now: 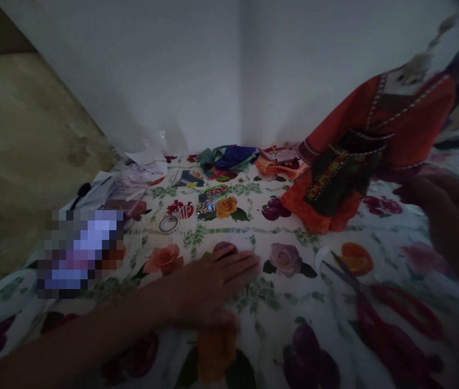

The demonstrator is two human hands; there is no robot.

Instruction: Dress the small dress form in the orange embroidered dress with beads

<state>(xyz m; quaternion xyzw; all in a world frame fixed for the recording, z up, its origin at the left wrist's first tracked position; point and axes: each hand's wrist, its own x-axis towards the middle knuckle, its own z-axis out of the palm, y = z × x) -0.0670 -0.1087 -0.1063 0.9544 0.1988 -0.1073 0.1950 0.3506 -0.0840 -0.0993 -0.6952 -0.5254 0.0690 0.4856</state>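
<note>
My left hand (pixel 217 281) lies palm down on the flowered tablecloth (pixel 253 302), fingers stretched out and holding nothing. At the right, my right hand (pixel 424 197) is dark and blurred, with its fingers by the sleeve and back of a doll (pixel 375 135). Whether those fingers grip the doll is not clear. The doll wears a red-orange robe trimmed with pale beads and a dark, gold-patterned front panel. Its skirt rests on the cloth. Red-handled scissors (pixel 375 308) lie partly open between me and the doll.
Glittery trim pieces (pixel 208 202), a ring-shaped item (pixel 168 223) and bead strings (pixel 137 237) lie mid-table. Folded fabrics (pixel 229 158) sit against the white wall (pixel 197 70). Papers (pixel 99 189), a pixelated object (pixel 83 251) and a white roll (pixel 2 297) are at left.
</note>
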